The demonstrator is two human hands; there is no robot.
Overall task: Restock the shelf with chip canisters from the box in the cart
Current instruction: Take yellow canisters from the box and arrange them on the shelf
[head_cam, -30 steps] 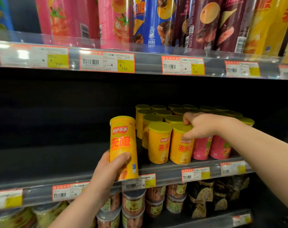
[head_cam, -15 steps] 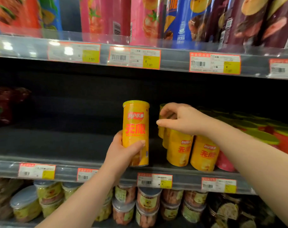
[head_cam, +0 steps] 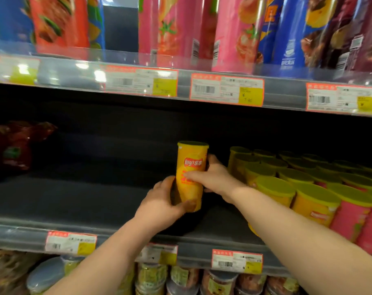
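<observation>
Your right hand (head_cam: 212, 177) has left the stocked canisters (head_cam: 276, 188) and joined the left on the yellow canister (head_cam: 192, 160). On the dark middle shelf (head_cam: 85, 199), this canister stands nearly upright, just left of the stocked row. Your left hand (head_cam: 161, 203) grips its lower end, thumb in front. Your right hand curls round its middle.

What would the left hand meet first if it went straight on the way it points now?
Likely the right hand, which grips the same yellow canister as the left hand; beyond it, the shelved canisters. Depth is unclear.
</observation>
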